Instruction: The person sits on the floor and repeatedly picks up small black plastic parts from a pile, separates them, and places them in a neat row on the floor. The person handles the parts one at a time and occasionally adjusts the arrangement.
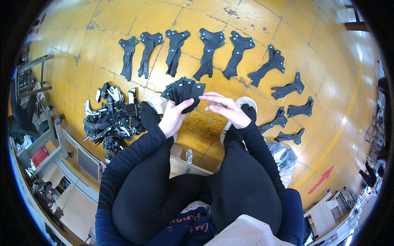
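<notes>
Left hand [172,119] grip pinching fanned stack of flat black fabric pieces [183,91]; right hand [225,107] fingers spread, touching stack. Beyond stack: ten-odd black shaped cutouts [207,53] already laid on yellow floor [262,24]; tangled pile of black-and-white straps [111,119] left of stack unsorted.

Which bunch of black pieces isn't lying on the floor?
The fanned stack of black pieces held up in the left hand. The other bundles, like the row of black bundles, lie flat on the yellow floor.
</notes>
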Demonstrator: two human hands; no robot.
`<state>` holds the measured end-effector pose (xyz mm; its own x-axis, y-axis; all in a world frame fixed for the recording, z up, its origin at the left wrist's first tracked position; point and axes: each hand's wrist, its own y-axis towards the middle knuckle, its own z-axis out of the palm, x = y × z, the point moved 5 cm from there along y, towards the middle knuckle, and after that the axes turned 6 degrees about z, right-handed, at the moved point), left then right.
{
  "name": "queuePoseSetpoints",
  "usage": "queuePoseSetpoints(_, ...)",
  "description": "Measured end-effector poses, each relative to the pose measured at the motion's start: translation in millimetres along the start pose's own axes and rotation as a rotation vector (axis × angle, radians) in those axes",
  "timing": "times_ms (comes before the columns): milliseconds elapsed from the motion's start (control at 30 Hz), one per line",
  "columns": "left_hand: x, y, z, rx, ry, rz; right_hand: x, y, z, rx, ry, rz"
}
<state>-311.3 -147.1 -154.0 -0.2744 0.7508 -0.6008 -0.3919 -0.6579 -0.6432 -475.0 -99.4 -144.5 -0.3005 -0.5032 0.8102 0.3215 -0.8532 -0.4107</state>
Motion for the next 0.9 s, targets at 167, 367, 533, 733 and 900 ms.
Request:
queuePoseSetpoints(167,7.2,-0.4,-13.2,-0.022,0.044,-0.050,-3.4,-3.4,-13.0,-0.099,0.076,0.027)
queuePoseSetpoints(367,7.6,-0.2,-11.0,-0.022,0.137,-0.023,-61.6,-33.0,-87.2,-0.590,-0.265,-0.057)
queuePoseSetpoints(533,7.2,-2.0,-7.8,0.031,0.249,-0.026,-89.7,-50.2,-93.4,-0.759,-0.574,-0.243)
queuePoseSetpoints(733,8.9,-6.6,-3.7,0.015,0.249,-0.043,-89.8,-40.0,-86.6,-0.779,-0.751,-0.235)
queuePoseSetpoints(900,12.6,-12.0,1.7,0.186,0.159,-0.045,-90.3,-43.2,-94.0,-0.831,-0.713,-0.239)
